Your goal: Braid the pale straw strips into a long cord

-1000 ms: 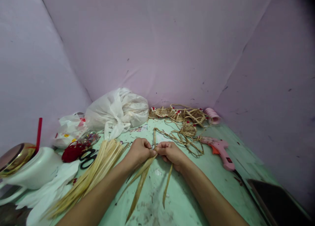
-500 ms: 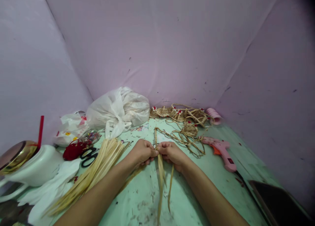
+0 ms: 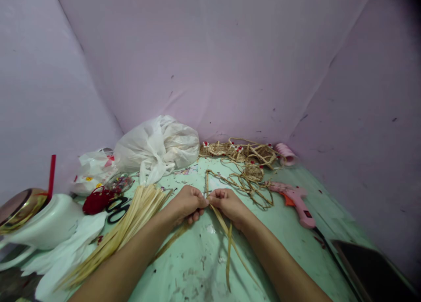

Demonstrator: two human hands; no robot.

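My left hand [image 3: 190,204] and my right hand [image 3: 226,205] meet fingertip to fingertip over the green table. Both are closed in a pinch on a braid of dried straw-like strips [image 3: 207,182], whose narrow plaited length runs away from me. Loose strip ends [image 3: 229,258] hang below my right hand, two of them crossing. Another strip [image 3: 173,244] trails from under my left hand toward my left forearm. The exact crossing point is hidden behind my fingers. Beyond my right hand the plaited cord [image 3: 230,180] continues into a loose tangle.
Left of my forearm lies a bundle of dried strips [image 3: 131,225], with black scissors [image 3: 116,210] and red yarn [image 3: 95,201] beyond. A white plastic bag [image 3: 158,144] sits at the back. To the right are a pink glue gun [image 3: 297,201], a pink spool [image 3: 285,154] and a dark flat object [image 3: 368,271].
The long strip end that hung straight down between my hands now slants to the right under my right hand, crossing the other. My hands remain pinched together at nearly the same place.
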